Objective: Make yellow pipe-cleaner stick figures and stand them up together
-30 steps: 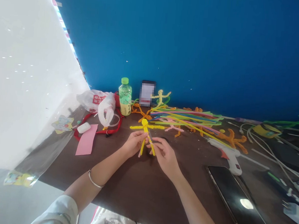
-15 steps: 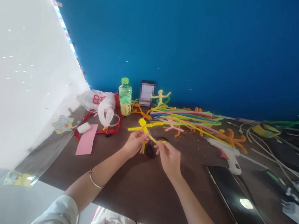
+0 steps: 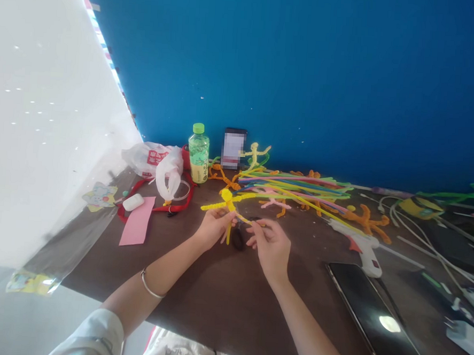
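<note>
A yellow pipe-cleaner figure [image 3: 227,196] with a round head and outstretched arms is held above the dark table. My left hand [image 3: 214,228] is closed, pinching it at the body. One yellow leg hangs down beside those fingers. The other leg slants right, and my right hand [image 3: 271,246] pinches its far end between thumb and fingers. Just under the figure lie black-handled scissors or a similar dark looped object [image 3: 238,238], partly hidden. Behind it, a bundle of coloured pipe cleaners [image 3: 300,185] spreads to the right.
A green-capped bottle [image 3: 198,156], a plastic bag [image 3: 153,160] and a propped phone [image 3: 234,148] stand at the back. Pink paper [image 3: 136,227] lies left. To the right are a glue gun [image 3: 367,252], a large black phone [image 3: 377,314], cables and an orange pipe-cleaner figure [image 3: 367,220].
My right hand has shifted slightly to the right and turned at the leg's end, its fingers more bent. My left hand keeps its pinch on the body, almost unmoved.
</note>
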Demonstrator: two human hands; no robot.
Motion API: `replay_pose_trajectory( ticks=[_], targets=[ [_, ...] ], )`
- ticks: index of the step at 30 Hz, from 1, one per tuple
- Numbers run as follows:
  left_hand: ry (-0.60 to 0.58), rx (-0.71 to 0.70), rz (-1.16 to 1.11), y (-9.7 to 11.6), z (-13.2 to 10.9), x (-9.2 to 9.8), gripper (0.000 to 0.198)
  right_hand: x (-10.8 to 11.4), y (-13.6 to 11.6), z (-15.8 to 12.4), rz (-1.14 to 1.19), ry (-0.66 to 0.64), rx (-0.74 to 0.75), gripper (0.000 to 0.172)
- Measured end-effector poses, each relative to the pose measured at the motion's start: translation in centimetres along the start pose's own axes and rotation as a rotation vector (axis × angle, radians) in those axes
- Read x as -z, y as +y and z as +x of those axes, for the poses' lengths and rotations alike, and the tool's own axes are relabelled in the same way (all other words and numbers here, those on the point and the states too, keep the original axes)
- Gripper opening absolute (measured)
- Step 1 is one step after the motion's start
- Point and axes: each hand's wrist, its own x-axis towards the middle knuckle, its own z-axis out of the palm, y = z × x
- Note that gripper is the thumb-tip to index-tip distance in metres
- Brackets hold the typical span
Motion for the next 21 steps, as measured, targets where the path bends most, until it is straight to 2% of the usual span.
replay_pose_trajectory(
  ticks=[4,7,9,12,15,21],
  targets=[
    [0.035,-0.009,-0.072,0.2,0.2,0.1,0.020,0.7,0.7,0.1,-0.397,-0.043,0.355,0.023],
    [0.058,-0.006,-0.095,0.1,0.3,0.3,0.021,1.4,1.4,0.7,-0.683,-0.179,0.660,0.027],
    [0.078,0.007,-0.097,0.1,0.4,0.3,0.021,1.7,1.8,1.1,-0.858,-0.247,0.787,0.030],
    [0.105,0.053,-0.118,0.1,0.4,0.4,0.020,2.0,2.1,1.3,-1.068,-0.236,0.867,0.030],
    [0.113,0.113,-0.153,0.0,0.4,0.3,0.018,1.9,2.0,1.2,-1.187,-0.214,0.876,0.030],
    [0.081,0.119,-0.127,0.0,0.4,0.4,0.019,1.4,1.1,0.8,-1.173,-0.272,0.870,0.028]
  ],
)
